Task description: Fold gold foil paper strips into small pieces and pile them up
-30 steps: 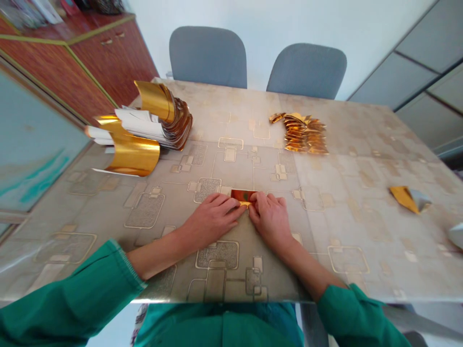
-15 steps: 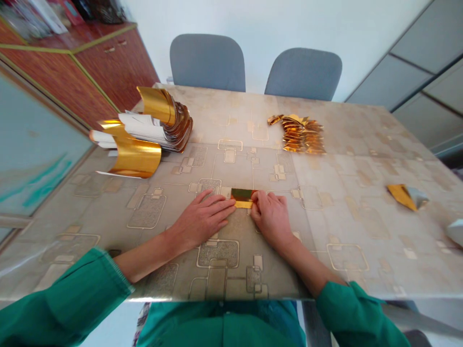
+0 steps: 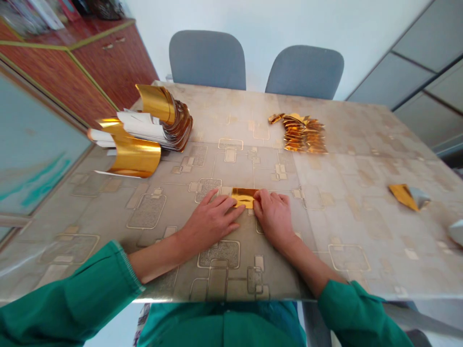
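At the bench, I see the left hand, fingers spread, touching the gold paper; the right hand pinches its right end.

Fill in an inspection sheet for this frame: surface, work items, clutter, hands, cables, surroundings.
Surface: table with a patterned cover.
Job's things: small gold strip between the hands; stack of curled gold-and-white sheets far left; folded gold pieces bunched at the far side.
Clutter: gold-and-silver piece at right; white object at the right edge, too blurred to identify.
Left hand: fingers extended, touching the strip's left part.
Right hand: fingers curled at its right end; grip unclear.
Cables: nothing seen.
Surroundings: two grey chairs, reddish cabinet, pale wall.
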Available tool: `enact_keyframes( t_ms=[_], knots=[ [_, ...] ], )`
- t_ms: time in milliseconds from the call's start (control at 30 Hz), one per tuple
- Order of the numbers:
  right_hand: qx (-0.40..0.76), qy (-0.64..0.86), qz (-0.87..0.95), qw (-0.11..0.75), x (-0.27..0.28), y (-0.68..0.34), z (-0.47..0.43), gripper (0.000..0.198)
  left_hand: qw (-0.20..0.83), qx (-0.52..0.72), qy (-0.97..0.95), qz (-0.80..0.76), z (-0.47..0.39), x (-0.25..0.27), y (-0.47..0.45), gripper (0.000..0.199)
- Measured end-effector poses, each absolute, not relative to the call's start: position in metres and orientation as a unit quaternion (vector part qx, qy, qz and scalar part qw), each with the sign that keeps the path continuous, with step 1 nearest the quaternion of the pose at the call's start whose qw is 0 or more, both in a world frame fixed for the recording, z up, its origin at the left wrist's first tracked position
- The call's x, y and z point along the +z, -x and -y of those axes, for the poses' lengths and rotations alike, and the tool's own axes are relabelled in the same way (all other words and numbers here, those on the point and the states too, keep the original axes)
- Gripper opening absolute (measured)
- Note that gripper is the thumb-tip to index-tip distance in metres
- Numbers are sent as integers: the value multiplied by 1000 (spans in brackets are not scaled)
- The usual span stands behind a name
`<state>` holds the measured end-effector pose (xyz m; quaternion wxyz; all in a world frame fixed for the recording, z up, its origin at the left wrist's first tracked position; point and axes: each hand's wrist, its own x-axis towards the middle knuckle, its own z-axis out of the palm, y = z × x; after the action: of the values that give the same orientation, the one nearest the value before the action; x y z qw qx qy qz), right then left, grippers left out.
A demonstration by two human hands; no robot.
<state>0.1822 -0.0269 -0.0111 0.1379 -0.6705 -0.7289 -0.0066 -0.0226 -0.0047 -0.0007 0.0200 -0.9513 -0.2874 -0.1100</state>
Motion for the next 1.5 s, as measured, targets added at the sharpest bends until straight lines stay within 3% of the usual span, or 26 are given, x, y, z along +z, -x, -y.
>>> enact_keyframes(
  t_ms=[500,833,1067,1333,1500],
  knots=[
    [-4,656,739,154,-11,-193,28,17,-31,-170,936,306,7,-10,50,33],
    [119,654,665,340,-4,-207,22,16,-121,-240,899,347,-13,-3,22,15],
    [110,608,715,325,-6,-208,18,4,-107,-251,898,345,-13,-4,14,9],
    [129,595,698,378,3,-206,17,11,-12,-238,917,319,-16,-7,7,19],
    [181,602,677,384,2,-208,16,6,-44,-224,932,283,-12,-7,8,16]
  ],
)
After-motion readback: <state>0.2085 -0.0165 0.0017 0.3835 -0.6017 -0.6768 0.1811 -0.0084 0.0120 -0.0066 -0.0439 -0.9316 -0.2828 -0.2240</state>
